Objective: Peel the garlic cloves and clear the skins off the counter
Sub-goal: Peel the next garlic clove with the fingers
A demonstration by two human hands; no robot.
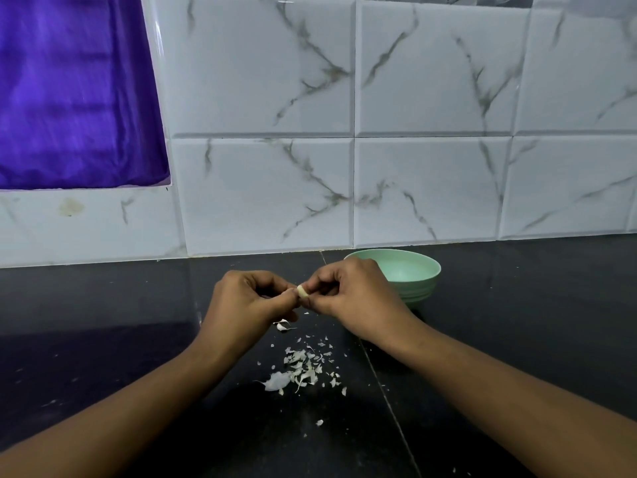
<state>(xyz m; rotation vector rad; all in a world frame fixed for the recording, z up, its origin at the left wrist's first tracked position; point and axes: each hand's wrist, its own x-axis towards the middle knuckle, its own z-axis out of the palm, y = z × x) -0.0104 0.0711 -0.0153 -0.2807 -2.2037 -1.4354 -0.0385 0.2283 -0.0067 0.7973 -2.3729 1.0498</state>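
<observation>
The clove (302, 292) is held in the air above the counter (103, 339), pinched between both hands. The left hand (248, 300) meets it from 9 o'clock and the right hand (351, 293) from 3 o'clock. The fingers of each are curled and clamped on it. Its long axis runs about 12 to 6, across the line between the hands, so neither hand is nearer. Any skin left on it would probably pull off sideways. Skins (300, 370) lie scattered at 6 o'clock of the hands. The bowl (425, 288) stands at 2 o'clock, just behind the right hand.
</observation>
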